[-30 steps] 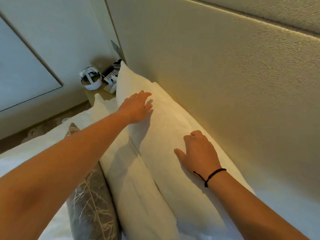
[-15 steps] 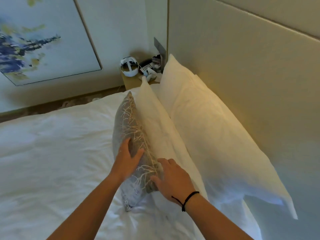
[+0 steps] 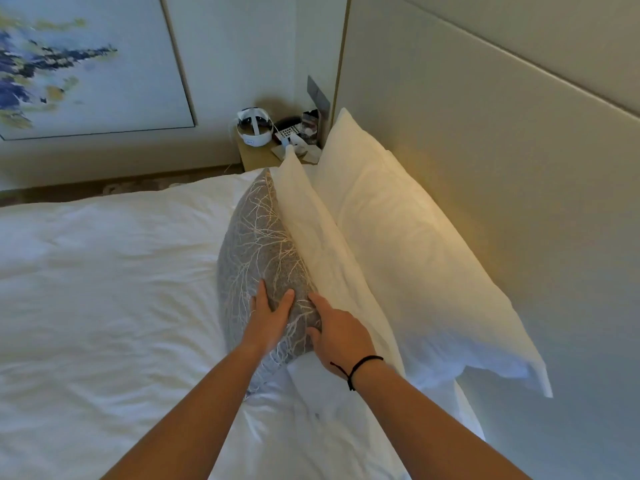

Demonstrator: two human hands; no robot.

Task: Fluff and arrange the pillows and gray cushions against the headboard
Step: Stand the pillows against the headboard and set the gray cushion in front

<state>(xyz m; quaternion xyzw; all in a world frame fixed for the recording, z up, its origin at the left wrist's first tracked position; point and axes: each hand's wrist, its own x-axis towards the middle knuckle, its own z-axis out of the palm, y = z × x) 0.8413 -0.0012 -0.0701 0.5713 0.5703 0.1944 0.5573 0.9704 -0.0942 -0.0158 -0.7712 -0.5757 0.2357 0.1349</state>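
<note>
A gray cushion (image 3: 258,251) with a pale branch pattern stands on edge on the white bed, leaning on a white pillow (image 3: 317,244). Behind that, a second white pillow (image 3: 408,258) rests against the beige headboard (image 3: 485,133). My left hand (image 3: 268,315) grips the cushion's near end, thumb and fingers spread over its top edge. My right hand (image 3: 337,332), with a black cord at the wrist, holds the same end from the right side, between the cushion and the front pillow.
A white duvet (image 3: 104,289) covers the bed to the left. A wooden nightstand (image 3: 258,157) at the far end bears a white headset (image 3: 252,128), a remote and small items. A framed painting (image 3: 76,64) hangs on the far wall.
Both hands left the back pillow and came down onto the gray cushion's near end. My view pulled back, so the bed and painting came into sight. The cushion now stands more upright.
</note>
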